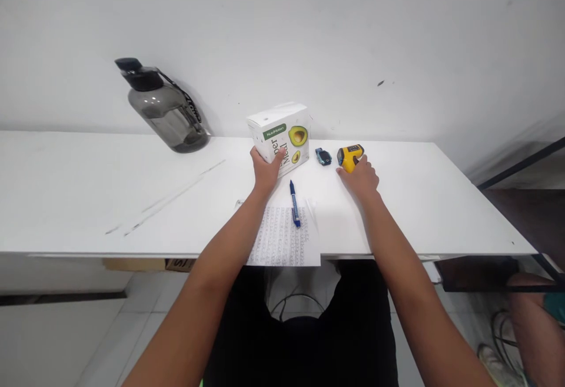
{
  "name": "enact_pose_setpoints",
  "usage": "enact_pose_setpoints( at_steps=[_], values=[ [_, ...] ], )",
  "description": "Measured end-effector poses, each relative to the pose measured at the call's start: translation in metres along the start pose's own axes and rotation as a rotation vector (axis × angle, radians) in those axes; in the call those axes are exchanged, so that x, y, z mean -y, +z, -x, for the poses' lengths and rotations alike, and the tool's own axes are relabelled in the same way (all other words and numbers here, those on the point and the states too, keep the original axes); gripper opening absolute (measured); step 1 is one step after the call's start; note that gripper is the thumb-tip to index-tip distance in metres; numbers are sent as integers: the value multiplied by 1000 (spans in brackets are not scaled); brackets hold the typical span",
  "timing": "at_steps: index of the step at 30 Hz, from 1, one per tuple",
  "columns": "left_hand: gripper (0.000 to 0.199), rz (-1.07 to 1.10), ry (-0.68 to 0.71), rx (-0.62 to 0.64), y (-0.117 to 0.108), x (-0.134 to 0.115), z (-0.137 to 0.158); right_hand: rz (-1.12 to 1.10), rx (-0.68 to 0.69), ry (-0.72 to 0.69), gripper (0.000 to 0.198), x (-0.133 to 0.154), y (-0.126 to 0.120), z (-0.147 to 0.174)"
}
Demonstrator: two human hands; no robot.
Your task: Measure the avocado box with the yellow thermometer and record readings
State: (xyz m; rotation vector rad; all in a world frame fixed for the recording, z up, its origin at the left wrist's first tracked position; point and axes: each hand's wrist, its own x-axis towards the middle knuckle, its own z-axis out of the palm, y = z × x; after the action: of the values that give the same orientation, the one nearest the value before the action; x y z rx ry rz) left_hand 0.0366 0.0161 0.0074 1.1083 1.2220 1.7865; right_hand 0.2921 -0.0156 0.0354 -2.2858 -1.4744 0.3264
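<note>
My left hand (267,172) grips the lower left part of a white meal box (288,140) printed with avocados, its thumb across the front. The box sits tilted a little at the back of the table. Over to the right, my right hand (362,178) is closed around a yellow-and-black handheld device (348,156), whose exact kind I cannot make out. Part of that device is hidden by the fingers. Between the two hands lies a small dark watch (323,156) with a blue strap. A blue pen (295,203) rests on a printed sheet of paper (278,240) in front of the box.
A large grey water bottle (170,113) with a black lid stands at the back left against the wall. The white table (145,199) ends close to my lap. Beneath it shows a cardboard box (136,264). Another person's leg (536,328) is at the lower right.
</note>
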Motion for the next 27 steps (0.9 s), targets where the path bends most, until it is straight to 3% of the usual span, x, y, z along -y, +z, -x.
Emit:
enact_pose_setpoints(
  at_steps=[4, 7, 10, 13, 16, 19, 27],
  values=[
    [73, 42, -16, 17, 1, 0, 0, -64, 38, 75, 64, -1, -5, -3],
    [72, 57, -10, 8, 2, -1, 0, -336, 24, 67, 47, -4, -11, -2],
    [71, 80, 0, -14, 3, -4, 0, -772, 57, -136, 42, -1, -17, 4],
    [68, 118, -13, -24, 3, -7, -1, -990, 157, -413, 41, 8, -18, 20],
    [67, 118, -20, -23, 2, -9, -2, -1051, 318, -546, 42, 19, -9, 38],
    [66, 141, -31, -24, 2, -13, -3, -1077, 457, -580, 43, 26, 2, 50],
    [67, 168, -29, 54, 3, -23, 4, -1013, 389, -582, 51, 22, -4, 51]
  ],
)
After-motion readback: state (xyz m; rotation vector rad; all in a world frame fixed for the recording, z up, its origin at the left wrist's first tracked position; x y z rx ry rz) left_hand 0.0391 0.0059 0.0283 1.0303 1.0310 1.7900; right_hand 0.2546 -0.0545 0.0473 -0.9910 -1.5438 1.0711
